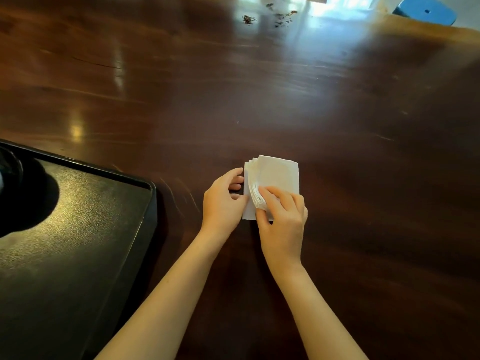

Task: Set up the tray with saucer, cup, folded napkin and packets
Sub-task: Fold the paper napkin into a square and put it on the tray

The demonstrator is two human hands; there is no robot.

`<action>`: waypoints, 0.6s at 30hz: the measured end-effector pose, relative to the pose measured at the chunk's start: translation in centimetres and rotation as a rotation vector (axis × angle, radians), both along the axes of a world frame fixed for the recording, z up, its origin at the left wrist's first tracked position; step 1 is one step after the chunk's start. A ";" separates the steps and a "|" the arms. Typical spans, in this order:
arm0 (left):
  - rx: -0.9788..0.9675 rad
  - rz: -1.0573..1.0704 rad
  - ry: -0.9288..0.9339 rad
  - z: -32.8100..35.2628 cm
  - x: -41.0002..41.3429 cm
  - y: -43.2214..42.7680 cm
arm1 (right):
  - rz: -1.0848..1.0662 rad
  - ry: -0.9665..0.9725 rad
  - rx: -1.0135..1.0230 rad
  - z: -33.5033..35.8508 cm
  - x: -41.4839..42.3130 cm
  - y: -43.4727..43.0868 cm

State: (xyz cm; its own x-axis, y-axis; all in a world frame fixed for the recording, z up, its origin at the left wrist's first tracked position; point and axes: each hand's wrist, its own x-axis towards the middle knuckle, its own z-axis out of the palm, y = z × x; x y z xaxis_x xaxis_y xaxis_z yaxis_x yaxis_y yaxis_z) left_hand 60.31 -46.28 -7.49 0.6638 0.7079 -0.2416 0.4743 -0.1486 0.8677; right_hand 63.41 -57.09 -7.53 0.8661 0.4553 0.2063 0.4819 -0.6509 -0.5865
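Observation:
A white paper napkin (278,175), folded into layers, lies on the dark wooden table (259,100) in the middle of the view. My left hand (224,201) holds its left edge with thumb and fingers. My right hand (281,216) presses down on its near right part, fingers curled over a fold. A black tray (85,229) sits at the left, apart from the napkin. At the tray's far left edge a dark round object (10,165) is partly cut off; I cannot tell what it is. No packets are in view.
Small dark crumbs (275,18) lie scattered on the far part of the table. A blue stool or seat (426,10) stands beyond the table's far right edge. Bare tabletop surrounds the napkin on the far and right sides.

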 end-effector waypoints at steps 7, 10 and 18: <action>0.018 -0.054 -0.023 -0.3 -0.3 0.4 | 0.155 -0.008 -0.036 -1.1 0.5 -1.3; 0.029 -0.037 -0.067 0.1 -0.3 0.3 | 0.274 0.011 -0.183 -1.2 0.4 -2.3; 0.425 -0.596 -0.142 0.2 2.9 0.4 | 0.524 0.095 -0.521 -1.6 0.9 -4.0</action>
State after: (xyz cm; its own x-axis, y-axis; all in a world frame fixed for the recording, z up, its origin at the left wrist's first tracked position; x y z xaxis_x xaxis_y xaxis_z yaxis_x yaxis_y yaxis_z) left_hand 63.22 -45.84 -7.31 0.9688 0.2310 0.0896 0.0955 -0.6821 0.7250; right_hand 64.33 -61.09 -9.15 0.5119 0.8318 -0.2144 0.7682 -0.5550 -0.3192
